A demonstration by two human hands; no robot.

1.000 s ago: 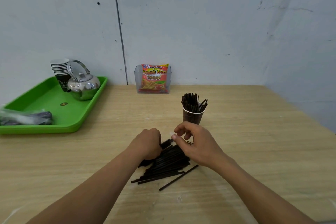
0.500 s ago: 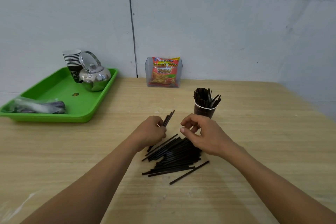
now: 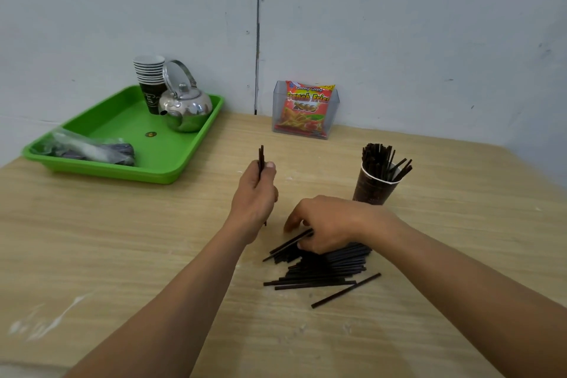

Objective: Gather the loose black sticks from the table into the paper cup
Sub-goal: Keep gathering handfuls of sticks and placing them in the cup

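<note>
A pile of loose black sticks [image 3: 325, 268] lies on the wooden table [image 3: 92, 239] in front of me. My left hand [image 3: 254, 196] is raised left of the pile and grips a small bundle of black sticks [image 3: 261, 156] that stands nearly upright above my thumb. My right hand [image 3: 325, 224] rests on the pile's far edge, fingers curled around a few sticks. Just behind that hand stands the dark paper cup [image 3: 372, 186], upright, with many sticks poking out of its top.
A green tray [image 3: 171, 163] at the back left holds a steel kettle [image 3: 184, 107], a stack of paper cups [image 3: 150, 77] and a plastic bag. A clear box with a snack packet [image 3: 305, 109] stands against the wall.
My left hand has lifted off the pile with a few sticks and turned them upright. My right hand has dropped onto the pile. The view has shifted so the scene sits further right.
</note>
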